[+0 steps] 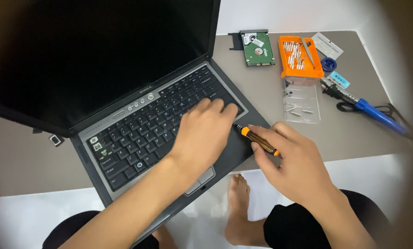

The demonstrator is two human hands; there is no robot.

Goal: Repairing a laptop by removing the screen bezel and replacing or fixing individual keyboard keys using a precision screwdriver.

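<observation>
An open dark grey laptop lies on a grey table, its screen black. My left hand rests flat on the right side of its keyboard, fingers spread over the keys. My right hand grips a small screwdriver with an orange and black handle. The screwdriver's tip points at the laptop's right edge, just below my left fingertips.
A bare hard drive lies behind the laptop. An orange bit case with its clear lid sits to the right. A blue-handled soldering iron, a solder spool and small packets lie near the table's right edge. My bare foot shows below.
</observation>
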